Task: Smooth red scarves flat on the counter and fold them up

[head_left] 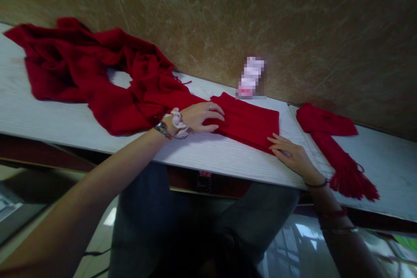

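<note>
Red fabric scarf (249, 122): flat section between hands, long axis left-right.
Left hand (201, 117): loosely spread on top.
Right hand (291, 154): fingers parted, at right end.

Worktop (202, 154): white, wood-grained, running from the left edge of the frame to the lower right; a seam (304, 135) crosses it right of centre. On it:
- Heaped cloth (81, 74), red, loosely crumpled, upper left to centre; worktop shows through a gap in its folds.
- Flat cloth (247, 119), red, smooth, centre; its left end meets the heap, join partly hidden.
- Scarf (325, 124), red, doubled over, right; fringe (353, 180) towards lower right.
- Pink-and-white item (250, 77), blurred, rear edge, above the flat cloth.
</note>
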`<state>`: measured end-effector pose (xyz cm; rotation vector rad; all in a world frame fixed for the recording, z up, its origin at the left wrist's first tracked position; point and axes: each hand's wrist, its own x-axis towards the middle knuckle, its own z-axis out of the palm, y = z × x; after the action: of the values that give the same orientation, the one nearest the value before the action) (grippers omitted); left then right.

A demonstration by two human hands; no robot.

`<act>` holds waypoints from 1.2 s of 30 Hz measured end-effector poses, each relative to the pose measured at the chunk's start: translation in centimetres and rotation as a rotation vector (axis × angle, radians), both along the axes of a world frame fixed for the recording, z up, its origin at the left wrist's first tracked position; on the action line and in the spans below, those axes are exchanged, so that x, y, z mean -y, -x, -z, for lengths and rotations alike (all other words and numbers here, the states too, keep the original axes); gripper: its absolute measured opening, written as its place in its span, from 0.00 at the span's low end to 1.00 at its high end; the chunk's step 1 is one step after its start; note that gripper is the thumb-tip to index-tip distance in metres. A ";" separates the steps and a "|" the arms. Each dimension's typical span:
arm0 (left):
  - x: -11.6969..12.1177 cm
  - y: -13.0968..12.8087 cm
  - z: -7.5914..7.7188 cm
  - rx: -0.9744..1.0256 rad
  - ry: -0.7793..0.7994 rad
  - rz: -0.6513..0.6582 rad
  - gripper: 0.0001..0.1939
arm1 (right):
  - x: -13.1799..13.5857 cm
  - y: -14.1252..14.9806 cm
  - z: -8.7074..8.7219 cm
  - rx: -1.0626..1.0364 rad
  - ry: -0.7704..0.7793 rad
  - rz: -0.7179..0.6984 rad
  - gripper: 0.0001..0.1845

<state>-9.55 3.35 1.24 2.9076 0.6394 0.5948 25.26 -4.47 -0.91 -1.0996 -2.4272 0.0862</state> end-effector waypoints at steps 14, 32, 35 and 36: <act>1.2 -1.5 1.6 -0.283 0.175 -0.024 0.28 | -9.3 9.4 -3.4 0.264 0.044 -0.215 0.18; 1.3 -1.6 1.9 -0.260 0.184 -0.029 0.28 | -14.5 12.1 -2.8 0.302 -0.021 -0.207 0.17; 1.4 -1.6 1.8 -0.267 0.183 -0.030 0.28 | -15.2 13.0 -2.0 0.355 -0.069 -0.208 0.17; 1.4 -1.6 1.8 -0.269 0.184 -0.033 0.28 | -15.5 12.9 -1.8 0.359 -0.086 -0.171 0.17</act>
<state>-7.98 1.95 -0.57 2.8282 0.7298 0.1373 12.34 11.05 0.90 -0.9315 -2.8107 -0.1739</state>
